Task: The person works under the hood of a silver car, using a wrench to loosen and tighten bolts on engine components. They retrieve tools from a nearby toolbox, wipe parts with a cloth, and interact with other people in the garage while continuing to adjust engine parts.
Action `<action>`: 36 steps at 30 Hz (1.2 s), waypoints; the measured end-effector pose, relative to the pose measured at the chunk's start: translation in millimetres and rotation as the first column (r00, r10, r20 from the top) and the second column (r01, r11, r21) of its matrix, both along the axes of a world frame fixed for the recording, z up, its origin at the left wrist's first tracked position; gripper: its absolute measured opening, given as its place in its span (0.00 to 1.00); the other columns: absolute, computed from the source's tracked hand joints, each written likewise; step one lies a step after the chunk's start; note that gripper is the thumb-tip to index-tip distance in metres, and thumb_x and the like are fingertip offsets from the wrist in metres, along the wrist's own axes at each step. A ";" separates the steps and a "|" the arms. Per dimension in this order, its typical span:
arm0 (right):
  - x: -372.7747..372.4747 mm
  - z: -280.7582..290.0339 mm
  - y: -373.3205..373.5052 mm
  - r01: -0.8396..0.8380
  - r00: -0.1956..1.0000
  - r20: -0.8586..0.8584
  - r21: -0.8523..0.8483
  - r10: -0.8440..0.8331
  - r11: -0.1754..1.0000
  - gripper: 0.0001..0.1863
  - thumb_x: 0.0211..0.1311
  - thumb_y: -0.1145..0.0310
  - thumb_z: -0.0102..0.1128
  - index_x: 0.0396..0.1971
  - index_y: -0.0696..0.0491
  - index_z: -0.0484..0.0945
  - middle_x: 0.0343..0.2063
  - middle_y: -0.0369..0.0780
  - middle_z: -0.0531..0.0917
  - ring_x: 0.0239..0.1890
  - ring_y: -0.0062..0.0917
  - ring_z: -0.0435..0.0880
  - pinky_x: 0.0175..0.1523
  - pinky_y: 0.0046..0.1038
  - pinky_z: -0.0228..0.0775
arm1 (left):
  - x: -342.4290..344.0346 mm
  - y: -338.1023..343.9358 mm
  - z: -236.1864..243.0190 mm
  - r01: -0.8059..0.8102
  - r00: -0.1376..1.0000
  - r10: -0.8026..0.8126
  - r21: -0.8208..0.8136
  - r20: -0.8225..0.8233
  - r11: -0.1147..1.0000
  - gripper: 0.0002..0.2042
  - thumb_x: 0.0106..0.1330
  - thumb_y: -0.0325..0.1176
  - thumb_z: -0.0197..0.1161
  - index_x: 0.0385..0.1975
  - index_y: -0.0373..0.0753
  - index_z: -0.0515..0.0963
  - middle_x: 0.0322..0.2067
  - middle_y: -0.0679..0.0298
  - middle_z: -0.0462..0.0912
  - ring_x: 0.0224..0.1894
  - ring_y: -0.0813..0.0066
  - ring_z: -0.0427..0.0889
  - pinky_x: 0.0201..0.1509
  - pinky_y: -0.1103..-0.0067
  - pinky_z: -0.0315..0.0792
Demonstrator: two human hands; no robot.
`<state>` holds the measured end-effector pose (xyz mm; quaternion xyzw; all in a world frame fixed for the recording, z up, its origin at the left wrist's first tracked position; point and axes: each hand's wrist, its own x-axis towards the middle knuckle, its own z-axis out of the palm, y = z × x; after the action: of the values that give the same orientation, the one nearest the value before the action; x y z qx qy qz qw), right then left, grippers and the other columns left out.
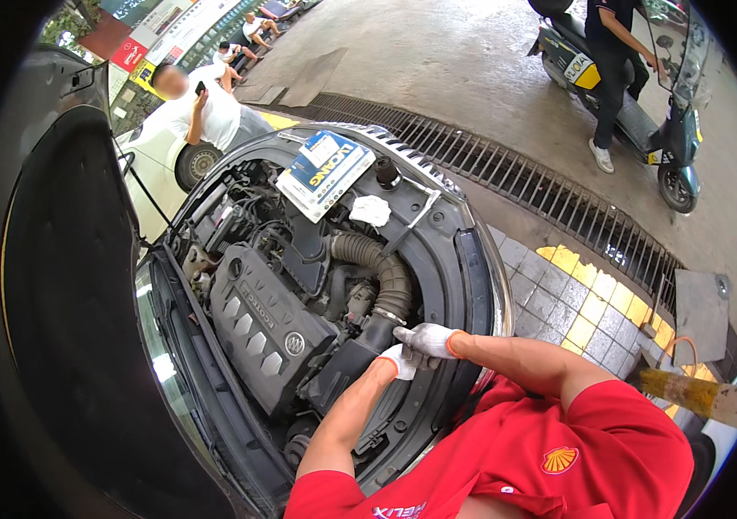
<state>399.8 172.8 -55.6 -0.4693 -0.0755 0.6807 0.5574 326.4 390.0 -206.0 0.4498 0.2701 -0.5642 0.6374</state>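
Note:
Both my hands, in white knit work gloves, meet at the near end of the ribbed black air intake hose (388,281), by the black air filter housing (342,370). My right hand (427,342) has its fingers curled beside the hose's lower joint; whatever they grip is too small to make out. Just below it, my left hand (403,361) reaches in against the housing, its fingers mostly hidden. To the left of the hands lies the dark grey engine cover (252,316) with silver panels.
A blue and white box (327,173), a crumpled white cloth (371,210), a dark cylindrical part (387,173) and a silver T-shaped tool (420,212) rest at the front of the engine bay. The raised hood (57,303) stands left. Beyond are a floor grate (507,177), people and a scooter (636,121).

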 end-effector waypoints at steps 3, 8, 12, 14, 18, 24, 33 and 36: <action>-6.1 65.8 10.6 -0.131 0.754 0.577 -0.336 0.314 0.933 0.43 0.81 0.30 0.37 0.35 0.55 0.86 0.27 0.44 0.87 0.26 0.35 0.86 0.36 0.37 0.78 | -17.2 2.8 2.7 0.048 0.997 -0.049 0.024 0.065 0.999 0.12 0.76 0.44 0.53 0.36 0.48 0.81 0.35 0.69 0.84 0.35 0.74 0.84 0.37 0.74 0.79; -15.1 58.9 8.8 -0.113 0.552 0.782 -0.274 0.290 0.955 0.39 0.78 0.33 0.39 0.56 0.50 0.88 0.52 0.48 0.90 0.61 0.48 0.85 0.68 0.44 0.71 | -10.9 -3.5 23.1 0.172 0.966 -0.184 0.083 0.179 0.982 0.13 0.77 0.43 0.53 0.34 0.46 0.81 0.33 0.67 0.85 0.34 0.73 0.83 0.36 0.74 0.77; -17.5 53.8 3.4 -0.100 0.612 0.745 -0.261 0.266 0.960 0.31 0.78 0.42 0.44 0.55 0.55 0.83 0.45 0.48 0.90 0.48 0.42 0.91 0.57 0.41 0.79 | -7.6 -10.3 25.2 0.262 0.914 -0.286 0.120 0.288 0.957 0.14 0.77 0.41 0.53 0.33 0.43 0.82 0.32 0.65 0.85 0.34 0.71 0.82 0.36 0.74 0.75; -10.0 49.8 -11.2 -0.104 0.767 0.591 -0.270 0.250 0.957 0.28 0.79 0.44 0.47 0.52 0.56 0.80 0.41 0.45 0.89 0.40 0.34 0.92 0.47 0.38 0.83 | 3.3 -24.1 21.9 0.353 0.837 -0.378 0.137 0.396 0.925 0.14 0.77 0.41 0.53 0.32 0.42 0.82 0.32 0.64 0.85 0.33 0.71 0.82 0.36 0.74 0.74; -29.8 36.1 -23.9 0.034 0.884 0.466 -0.016 -0.022 0.999 0.25 0.86 0.52 0.38 0.63 0.55 0.73 0.41 0.43 0.87 0.38 0.30 0.90 0.44 0.33 0.87 | -11.1 2.7 -39.0 0.550 0.442 -0.717 0.470 0.539 0.691 0.13 0.77 0.40 0.51 0.38 0.44 0.82 0.39 0.64 0.85 0.43 0.69 0.81 0.46 0.73 0.73; -19.7 -1.2 -20.5 0.292 0.944 -0.173 0.053 -0.279 0.955 0.35 0.85 0.41 0.43 0.64 0.61 0.74 0.48 0.47 0.90 0.41 0.33 0.89 0.47 0.36 0.84 | -18.1 40.4 -112.3 0.375 -0.489 -0.851 0.927 0.191 -0.008 0.13 0.76 0.40 0.48 0.50 0.52 0.81 0.59 0.66 0.83 0.64 0.67 0.78 0.69 0.71 0.71; 1.9 24.4 5.4 0.062 0.990 0.136 -0.147 -0.042 0.987 0.40 0.78 0.27 0.41 0.34 0.53 0.80 0.19 0.36 0.78 0.17 0.24 0.74 0.22 0.30 0.64 | -27.3 51.4 -107.9 0.340 -0.474 -0.848 0.937 0.240 0.075 0.14 0.76 0.42 0.47 0.52 0.52 0.80 0.55 0.67 0.83 0.62 0.70 0.77 0.70 0.71 0.69; 4.5 53.8 6.2 0.054 0.920 0.392 -0.185 0.023 0.981 0.36 0.77 0.31 0.46 0.32 0.52 0.80 0.17 0.35 0.76 0.14 0.23 0.73 0.19 0.30 0.63 | -28.1 46.7 -89.7 0.352 -0.443 -0.864 0.933 0.240 0.078 0.13 0.74 0.43 0.50 0.49 0.52 0.81 0.51 0.65 0.84 0.58 0.68 0.79 0.66 0.70 0.71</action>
<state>404.3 178.9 -1.8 -0.6481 -0.1157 0.5727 0.4884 298.4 436.6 -295.7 0.8480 -0.3867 -0.3623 -0.0092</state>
